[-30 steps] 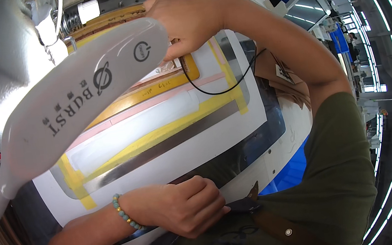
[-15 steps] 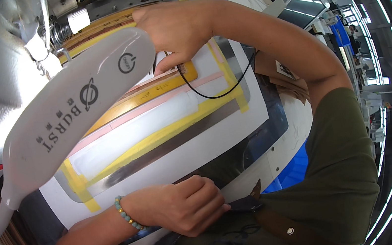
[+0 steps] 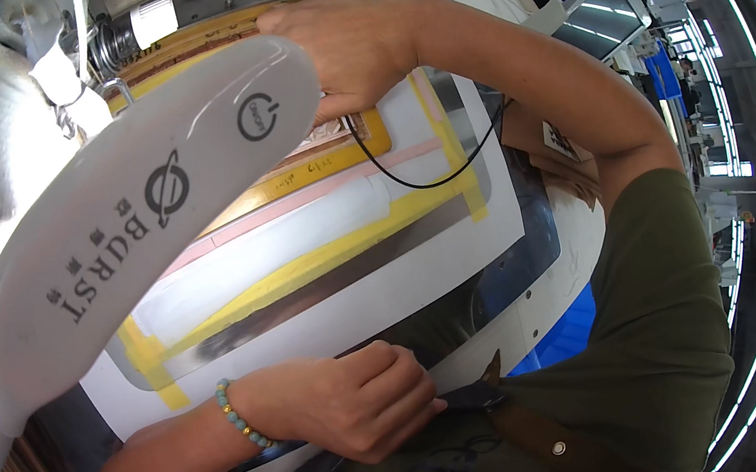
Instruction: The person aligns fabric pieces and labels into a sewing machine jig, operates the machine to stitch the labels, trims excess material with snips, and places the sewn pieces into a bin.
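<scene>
My right hand (image 3: 362, 50) reaches across a yellow-edged wooden frame or mould (image 3: 311, 170). Its knuckles are by the far rail and the thumb side is over the inside, where pale, ridged material (image 3: 330, 132) shows. A white lamp head (image 3: 170, 198) hides most of its fingertips, so whether they grip anything is hidden. Beside that hand hangs a thin black cord (image 3: 419, 186). My left hand (image 3: 372, 401), below a beaded bracelet (image 3: 240, 420), is closed in a loose fist near my body at the table's front edge, with nothing seen in it.
The frame lies on a white sheet (image 3: 432, 277) marked out with yellow tape (image 3: 323, 258) and pink strips. Machine metal (image 3: 239, 4) rises behind it. Brown sheets are stacked at the left (image 3: 17, 451) and right (image 3: 551, 163). A screen (image 3: 603, 16) stands at the far right.
My right thumb has drawn back from inside the frame, showing more pale material there. The view has shifted slightly, so the lamp covers a somewhat different area. My left hand stays in its fist.
</scene>
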### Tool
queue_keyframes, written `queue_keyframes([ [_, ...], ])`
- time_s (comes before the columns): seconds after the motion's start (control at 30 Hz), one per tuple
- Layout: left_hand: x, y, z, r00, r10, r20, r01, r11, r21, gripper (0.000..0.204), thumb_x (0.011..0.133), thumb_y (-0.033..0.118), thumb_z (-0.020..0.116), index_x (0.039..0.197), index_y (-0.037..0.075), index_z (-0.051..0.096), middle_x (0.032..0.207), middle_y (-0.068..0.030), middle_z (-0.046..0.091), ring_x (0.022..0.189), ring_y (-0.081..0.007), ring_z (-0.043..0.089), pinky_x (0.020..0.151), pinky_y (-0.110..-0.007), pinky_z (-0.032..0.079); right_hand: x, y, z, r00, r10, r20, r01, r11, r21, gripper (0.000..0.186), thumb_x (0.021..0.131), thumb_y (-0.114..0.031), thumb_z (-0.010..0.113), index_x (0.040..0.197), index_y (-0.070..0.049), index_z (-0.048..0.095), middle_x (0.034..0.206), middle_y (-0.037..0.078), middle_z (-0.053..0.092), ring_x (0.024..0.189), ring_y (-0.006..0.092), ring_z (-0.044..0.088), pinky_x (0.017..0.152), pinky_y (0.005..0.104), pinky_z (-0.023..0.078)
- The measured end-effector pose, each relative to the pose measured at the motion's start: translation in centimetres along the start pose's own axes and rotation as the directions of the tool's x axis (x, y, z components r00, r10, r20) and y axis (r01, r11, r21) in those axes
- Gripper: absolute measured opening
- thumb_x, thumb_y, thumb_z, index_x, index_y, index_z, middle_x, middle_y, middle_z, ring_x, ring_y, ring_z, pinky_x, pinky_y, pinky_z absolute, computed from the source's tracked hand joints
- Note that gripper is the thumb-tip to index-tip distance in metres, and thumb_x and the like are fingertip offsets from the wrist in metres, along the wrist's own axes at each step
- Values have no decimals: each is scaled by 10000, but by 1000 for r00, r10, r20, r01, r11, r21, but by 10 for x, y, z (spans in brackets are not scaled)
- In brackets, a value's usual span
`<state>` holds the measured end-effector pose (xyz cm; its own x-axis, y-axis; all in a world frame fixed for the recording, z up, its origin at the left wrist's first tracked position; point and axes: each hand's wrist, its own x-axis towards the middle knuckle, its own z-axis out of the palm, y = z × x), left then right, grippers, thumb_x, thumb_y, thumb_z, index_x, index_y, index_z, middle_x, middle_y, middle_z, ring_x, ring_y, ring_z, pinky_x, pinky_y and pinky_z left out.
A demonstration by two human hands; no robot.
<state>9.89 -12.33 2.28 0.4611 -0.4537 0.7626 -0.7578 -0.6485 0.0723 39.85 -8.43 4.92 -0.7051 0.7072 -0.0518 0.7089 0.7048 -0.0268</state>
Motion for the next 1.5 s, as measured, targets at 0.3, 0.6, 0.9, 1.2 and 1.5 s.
queue_keyframes([
  [0.3,0,0,-1,1000,-18,9,18,1000,-25,342,972,228,776,718,46,636,737,-47,566,730,-198,609,619,-294,499,-1,-6,-7,996,0,89,2,1000,-31,413,1026,-412,675,803,-71,744,741,56,674,731,245,606,852,380,457],
  [0.6,-1,-2,0,1000,5,13,-4,1000,-30,327,976,218,773,726,52,643,754,-50,582,737,-201,611,619,-295,498,-4,-8,-22,961,179,211,-170,984,-60,384,1045,-403,639,862,-88,758,799,74,721,730,256,588,883,383,443],
  [0.9,-2,0,0,1000,-6,21,7,999,-39,325,975,220,774,730,50,646,754,-52,579,736,-201,610,611,-292,489,5,-5,-21,961,128,244,-118,991,-55,392,1036,-405,649,862,-69,754,779,87,719,719,278,569,854,388,430],
  [1.2,-2,0,-2,999,-27,37,29,998,-58,312,970,219,780,743,43,658,768,-57,589,741,-199,611,614,-290,492,6,0,-11,977,91,193,-91,996,-8,416,1020,-401,661,797,-59,740,693,121,680,700,306,565,828,412,448],
  [1.5,-2,0,-2,999,-20,43,22,999,-45,305,970,225,783,749,52,663,777,-54,598,750,-199,618,627,-291,509,6,2,-12,991,46,128,-54,997,59,456,975,-464,700,789,-50,740,674,123,673,685,306,586,851,408,463],
])
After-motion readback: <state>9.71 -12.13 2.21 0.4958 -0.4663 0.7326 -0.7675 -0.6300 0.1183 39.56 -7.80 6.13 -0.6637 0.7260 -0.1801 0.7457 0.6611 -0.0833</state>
